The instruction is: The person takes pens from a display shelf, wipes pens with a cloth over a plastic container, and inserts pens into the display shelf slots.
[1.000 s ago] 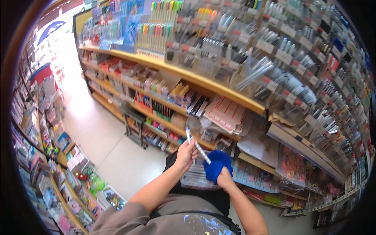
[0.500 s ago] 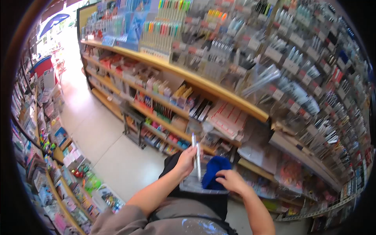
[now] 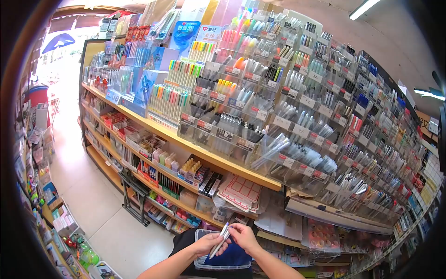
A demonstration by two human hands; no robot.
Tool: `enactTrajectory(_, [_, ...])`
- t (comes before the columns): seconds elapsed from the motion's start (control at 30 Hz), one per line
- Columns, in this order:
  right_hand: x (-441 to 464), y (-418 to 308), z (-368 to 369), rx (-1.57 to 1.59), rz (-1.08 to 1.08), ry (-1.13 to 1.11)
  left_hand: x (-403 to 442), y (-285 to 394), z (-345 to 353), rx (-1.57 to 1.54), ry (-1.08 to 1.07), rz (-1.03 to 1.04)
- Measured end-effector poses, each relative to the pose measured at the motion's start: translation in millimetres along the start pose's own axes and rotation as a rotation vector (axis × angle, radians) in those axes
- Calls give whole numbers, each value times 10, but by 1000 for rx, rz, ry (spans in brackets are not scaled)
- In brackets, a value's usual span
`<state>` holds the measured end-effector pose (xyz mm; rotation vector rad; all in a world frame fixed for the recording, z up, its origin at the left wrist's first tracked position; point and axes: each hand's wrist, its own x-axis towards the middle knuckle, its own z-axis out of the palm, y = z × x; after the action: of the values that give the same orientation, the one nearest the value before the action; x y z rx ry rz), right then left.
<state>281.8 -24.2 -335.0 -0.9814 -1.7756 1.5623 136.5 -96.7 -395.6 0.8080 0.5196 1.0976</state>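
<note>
My left hand (image 3: 210,243) is closed around slim white pens (image 3: 216,249), two as far as I can make out, slanting with their purple-tipped end up. At that upper end, my right hand (image 3: 244,236) pinches a pen between thumb and fingers; the exact contact is small and partly hidden. Under both hands, a clear plastic box (image 3: 204,266) rests at my lap. Inside it lies a blue cloth (image 3: 237,255), partly covered by my hands.
Ahead rises a shelf unit with a wooden ledge (image 3: 176,137) and clear pen racks (image 3: 260,109). Lower shelves hold boxes, bottles and red-lined label sheets (image 3: 239,190). A tiled aisle (image 3: 100,209) runs toward a bright doorway at left, with more goods along its far side.
My right hand has left the blue cloth and come up to the pens in my left hand. The view has tilted up, showing more of the pen racks and the ceiling.
</note>
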Motion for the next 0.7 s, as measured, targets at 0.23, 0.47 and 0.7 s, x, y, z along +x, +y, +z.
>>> enactTrajectory(0.23, [-65, -22, -148, 34, 135, -233, 108, -91, -36, 101, -96, -53])
enactTrajectory(0.47, [-97, 22, -226, 32, 15, -182, 72, -55, 107, 479, 132, 53])
enactTrajectory(0.7, [-214, -787, -802, 29, -131, 22, -147, 198, 249, 1507, 699, 442])
